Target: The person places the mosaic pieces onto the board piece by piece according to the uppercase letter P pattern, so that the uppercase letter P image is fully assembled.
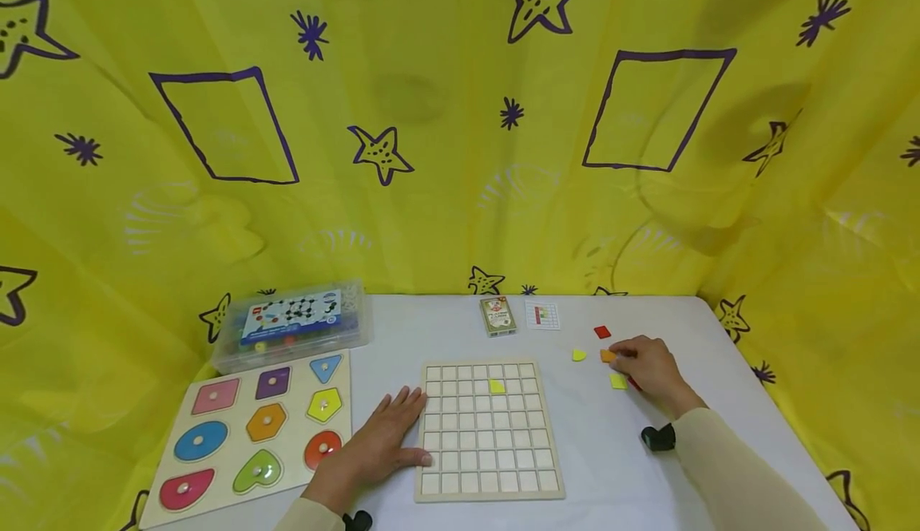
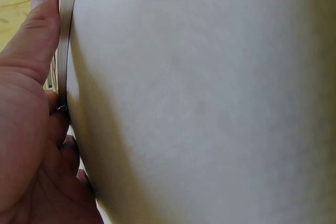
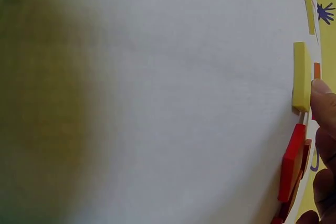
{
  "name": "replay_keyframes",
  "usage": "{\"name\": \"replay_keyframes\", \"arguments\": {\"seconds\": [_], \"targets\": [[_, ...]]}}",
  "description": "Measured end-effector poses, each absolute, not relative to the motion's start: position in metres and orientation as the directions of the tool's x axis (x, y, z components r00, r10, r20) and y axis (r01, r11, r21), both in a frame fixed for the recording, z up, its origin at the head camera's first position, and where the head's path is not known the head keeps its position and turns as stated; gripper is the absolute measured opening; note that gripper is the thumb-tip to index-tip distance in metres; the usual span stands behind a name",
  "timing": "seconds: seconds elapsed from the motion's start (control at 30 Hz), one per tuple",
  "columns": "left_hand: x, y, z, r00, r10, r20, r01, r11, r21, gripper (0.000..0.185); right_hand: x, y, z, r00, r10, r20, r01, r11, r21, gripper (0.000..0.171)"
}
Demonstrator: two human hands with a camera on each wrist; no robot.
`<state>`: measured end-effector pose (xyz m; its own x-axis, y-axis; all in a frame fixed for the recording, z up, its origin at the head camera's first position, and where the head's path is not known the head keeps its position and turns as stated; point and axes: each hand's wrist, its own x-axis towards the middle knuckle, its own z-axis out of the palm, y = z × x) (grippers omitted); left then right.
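Surface: white table (image 1: 611, 467), yellow star curtain behind.
Your left hand (image 1: 377, 447): flat, fingers spread, against grid board (image 1: 489, 427) left edge.
Your right hand (image 1: 650, 367): fingertips curled on orange tile (image 1: 608, 355), right of board.

white table (image 1: 611, 467) | grid board (image 1: 488, 431); shape puzzle (image 1: 251, 435); plastic box (image 1: 293, 325); card deck (image 1: 497, 315); loose tiles (image 1: 602, 332)

the wooden grid board (image 1: 489, 433) lies flat on the white table, a pale square frame of small square cells. one yellow square tile (image 1: 497, 386) sits in a cell of its second row. right of the board lie loose tiles: an orange tile (image 1: 608, 355) at the right hand's fingertips, a yellow square tile (image 1: 618, 382) just beside that hand, a yellow rounded piece (image 1: 578, 354), and a red tile (image 1: 601, 331) farther back.
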<state>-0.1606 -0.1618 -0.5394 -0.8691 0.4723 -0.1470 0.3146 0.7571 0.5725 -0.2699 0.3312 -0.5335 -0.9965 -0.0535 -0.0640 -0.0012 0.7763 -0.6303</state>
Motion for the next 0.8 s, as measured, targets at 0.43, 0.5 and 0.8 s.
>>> {"name": "replay_keyframes", "arguments": {"seconds": [0.43,0.5,0.8], "targets": [[-0.16,-0.162,-0.541,-0.873,0.461,-0.16,0.297,0.762,0.576,0.103,-0.266,0.316,-0.531,-1.0,0.01,-0.016,0.019,0.693,-0.721,0.03],[-0.16,-0.162,-0.54,-0.873,0.46,-0.16,0.296,0.762,0.576,0.103,-0.264,0.311,-0.53,-1.0,0.025,0.0,0.017,0.684,-0.729,0.029],[-0.16,-0.162,-0.539,-0.872,0.463,-0.16,0.297,0.76,0.578,0.102,-0.261,0.295,-0.531,-0.991,0.044,0.123,-0.063,0.659,-0.749,0.028]]}}
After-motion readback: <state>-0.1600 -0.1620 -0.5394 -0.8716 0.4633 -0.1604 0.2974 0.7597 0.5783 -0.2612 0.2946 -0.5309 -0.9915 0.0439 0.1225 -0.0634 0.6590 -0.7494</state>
